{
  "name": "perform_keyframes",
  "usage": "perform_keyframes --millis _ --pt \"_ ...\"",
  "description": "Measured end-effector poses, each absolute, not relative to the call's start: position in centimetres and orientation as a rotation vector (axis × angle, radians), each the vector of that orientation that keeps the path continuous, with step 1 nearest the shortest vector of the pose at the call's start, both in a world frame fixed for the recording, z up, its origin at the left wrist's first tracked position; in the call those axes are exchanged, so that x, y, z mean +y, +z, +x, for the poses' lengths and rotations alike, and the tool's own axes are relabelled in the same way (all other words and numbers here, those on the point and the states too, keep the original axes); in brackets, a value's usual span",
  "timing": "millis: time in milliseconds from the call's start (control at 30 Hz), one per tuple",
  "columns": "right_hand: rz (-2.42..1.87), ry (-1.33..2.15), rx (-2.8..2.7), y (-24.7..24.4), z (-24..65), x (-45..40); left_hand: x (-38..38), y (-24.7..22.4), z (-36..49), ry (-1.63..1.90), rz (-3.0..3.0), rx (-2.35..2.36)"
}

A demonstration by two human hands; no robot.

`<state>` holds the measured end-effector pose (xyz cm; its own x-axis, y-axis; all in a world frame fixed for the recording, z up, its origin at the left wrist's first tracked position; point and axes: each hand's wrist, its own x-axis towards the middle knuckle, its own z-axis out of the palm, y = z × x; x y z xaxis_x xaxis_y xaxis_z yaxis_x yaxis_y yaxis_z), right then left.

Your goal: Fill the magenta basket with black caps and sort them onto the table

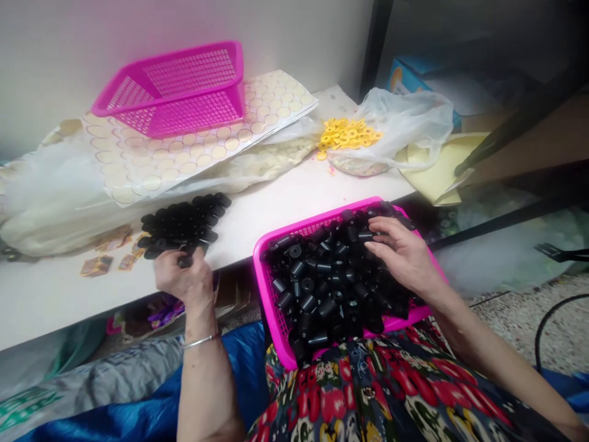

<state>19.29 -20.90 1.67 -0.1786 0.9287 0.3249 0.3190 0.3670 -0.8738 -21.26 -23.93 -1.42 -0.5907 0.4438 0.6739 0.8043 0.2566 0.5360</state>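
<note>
Holding too many black cylinders [324, 307] to count, one pink basket [271, 313] sits at the lap. Beyond it, leftward, stands a second basket [197, 113]. Left of the filled one, the left hand [179, 279], knuckles bent, pinches one black piece [184, 261] beside an uncountable black cluster [179, 221]. Over its far right part, the right hand [405, 255] curves narrowly about one cylinder; its grip I cannot tell.

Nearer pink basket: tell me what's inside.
Short black cylinders lie heaped in the basket, with the right hand over some. The heap covers most of the basket's floor; anything beneath is hidden.
</note>
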Motion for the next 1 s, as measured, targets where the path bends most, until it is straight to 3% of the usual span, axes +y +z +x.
perform_keyframes --millis 100,367,533,733,1000 --pt "-1.117 0.773 -1.792 1.0 19.3 -21.1 -24.1 -3.1 -24.2 -1.148 -0.968 -2.288" --pt "-1.034 0.39 -2.121 1.3 18.3 -21.1 -22.0 -4.2 -26.5 -1.014 -1.184 -2.352" --pt "-0.953 0.387 -2.318 2.1 16.0 -21.0 -21.5 -4.0 -27.3 -0.953 -1.285 -2.368" --pt "-1.202 0.316 -2.747 2.7 12.7 -20.0 -22.2 -4.3 -27.3 -0.993 -1.289 -2.3" --pt "-1.295 0.44 -2.68 2.6 13.8 -20.2 -23.1 -5.1 -26.8 -1.127 -1.094 -2.364"
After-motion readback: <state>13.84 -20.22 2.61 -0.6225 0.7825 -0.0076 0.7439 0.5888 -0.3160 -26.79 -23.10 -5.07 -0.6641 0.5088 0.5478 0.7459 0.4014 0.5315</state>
